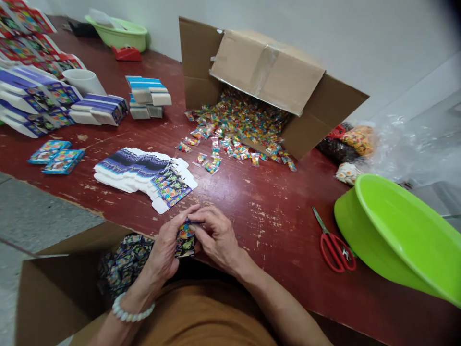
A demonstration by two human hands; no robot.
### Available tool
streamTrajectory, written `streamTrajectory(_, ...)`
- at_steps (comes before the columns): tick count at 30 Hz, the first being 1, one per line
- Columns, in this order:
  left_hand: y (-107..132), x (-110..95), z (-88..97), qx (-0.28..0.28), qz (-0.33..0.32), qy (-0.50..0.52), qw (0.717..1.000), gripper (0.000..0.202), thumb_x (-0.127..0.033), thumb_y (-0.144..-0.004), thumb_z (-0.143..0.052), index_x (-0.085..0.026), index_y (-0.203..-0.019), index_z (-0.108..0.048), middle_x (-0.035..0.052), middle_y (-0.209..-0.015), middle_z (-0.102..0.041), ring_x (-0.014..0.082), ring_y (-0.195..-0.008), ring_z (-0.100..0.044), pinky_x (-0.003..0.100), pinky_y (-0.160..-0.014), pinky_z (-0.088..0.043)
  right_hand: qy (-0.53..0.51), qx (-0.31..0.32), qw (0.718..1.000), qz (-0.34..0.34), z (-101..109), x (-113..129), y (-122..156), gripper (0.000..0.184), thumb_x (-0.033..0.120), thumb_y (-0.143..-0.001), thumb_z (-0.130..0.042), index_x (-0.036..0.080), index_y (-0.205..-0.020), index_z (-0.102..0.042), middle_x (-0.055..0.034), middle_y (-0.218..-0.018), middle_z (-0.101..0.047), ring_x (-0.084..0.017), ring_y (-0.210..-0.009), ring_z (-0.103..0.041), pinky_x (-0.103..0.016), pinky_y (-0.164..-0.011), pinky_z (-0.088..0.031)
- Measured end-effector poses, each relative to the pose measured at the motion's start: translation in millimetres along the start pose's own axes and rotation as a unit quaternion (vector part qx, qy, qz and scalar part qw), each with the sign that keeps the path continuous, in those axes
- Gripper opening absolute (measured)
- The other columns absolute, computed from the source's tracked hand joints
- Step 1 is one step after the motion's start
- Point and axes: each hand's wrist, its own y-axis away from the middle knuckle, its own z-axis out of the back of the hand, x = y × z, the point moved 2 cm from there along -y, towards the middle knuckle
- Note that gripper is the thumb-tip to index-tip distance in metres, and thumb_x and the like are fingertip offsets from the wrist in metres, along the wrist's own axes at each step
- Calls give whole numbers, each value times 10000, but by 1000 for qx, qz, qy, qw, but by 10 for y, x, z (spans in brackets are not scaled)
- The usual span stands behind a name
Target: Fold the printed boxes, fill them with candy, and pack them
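Both hands meet at the near edge of the red table [266, 202], pinched round one small printed box [185, 240] with dark, colourful artwork. My left hand [167, 247], with a white bead bracelet on its wrist, grips the box's left side. My right hand [218, 238] holds its right side, fingers curled at the top edge. Just beyond the hands lies a fanned stack of flat, unfolded box blanks [144, 175]. Below my left arm an open carton [54, 288] holds several finished small boxes [124, 264].
A tipped cardboard carton [266, 72] spills many small candy packets [234, 127] across the table. Red-handled scissors [333, 245] lie right of my hands, beside stacked green basins [399, 235]. More box stacks [39, 101], a white cup [82, 81] and another green basin [118, 33] sit at the far left.
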Motion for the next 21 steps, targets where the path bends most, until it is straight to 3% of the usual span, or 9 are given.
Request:
streamTrajectory(2, 13, -27, -13, 19, -43, -34, 998, 513, -401, -748, -785, -147, -1187, -714, 64, -1042, -770, 188, -782, -715, 227, -614, -582, -105, -10, 990, -90, -32, -23, 13, 305, 276, -866, -709, 263, -1166, -654, -46, -1082, -701, -149, -777, -662, -278, -672, -565)
streamTrajectory(5, 55, -68, -17, 39, -88, -75, 993, 634, -398, -777, -759, -171, -1349, -608, -3, -758, -730, 143, -530, -622, 230, -493, -516, -219, 26, 962, -161, -16, -21, 1, 422, 411, -833, -752, 260, -1205, -622, -31, -1065, -676, -98, -603, -613, -243, -545, -535)
streamTrajectory(8, 111, -89, -7, 45, -130, -108, 985, 631, -391, -799, -739, -191, -1377, -583, -32, -660, -674, 143, -515, -589, 242, -537, -508, -233, 59, 959, -149, 59, 23, -6, 321, 461, -828, -755, 228, -1041, -699, -30, -1003, -664, -103, -623, -627, -279, -625, -554)
streamTrajectory(13, 182, -78, -9, 5, -165, -126, 978, 596, -408, -713, -803, -203, -1259, -682, 44, -857, -763, 210, -708, -659, 274, -647, -527, -156, 14, 985, -73, 166, 121, 20, 175, 386, -860, -735, 235, -947, -750, -46, -1002, -691, -177, -958, -654, -327, -870, -546)
streamTrajectory(16, 199, -83, -45, 4, -155, -121, 980, 561, -419, -712, -803, -214, -1223, -695, 54, -875, -776, 221, -724, -678, 282, -656, -539, -178, 4, 981, -74, 146, 128, 45, 204, 418, -835, -754, 240, -934, -741, -43, -1035, -689, -175, -935, -660, -314, -838, -564)
streamTrajectory(19, 211, -97, -88, 23, -101, -93, 990, 550, -430, -741, -775, -230, -1241, -663, 11, -755, -741, 173, -538, -630, 268, -523, -527, -232, -7, 963, -137, 95, 94, 86, 345, 462, -802, -778, 257, -1063, -683, -24, -980, -669, -127, -662, -632, -260, -587, -558)
streamTrajectory(21, 220, -112, -106, 27, -75, -69, 994, 542, -440, -749, -767, -222, -1232, -654, -7, -692, -709, 162, -490, -609, 262, -476, -522, -237, -16, 958, -159, 81, 91, 106, 368, 437, -813, -776, 267, -1116, -657, -17, -962, -659, -106, -570, -596, -247, -512, -528)
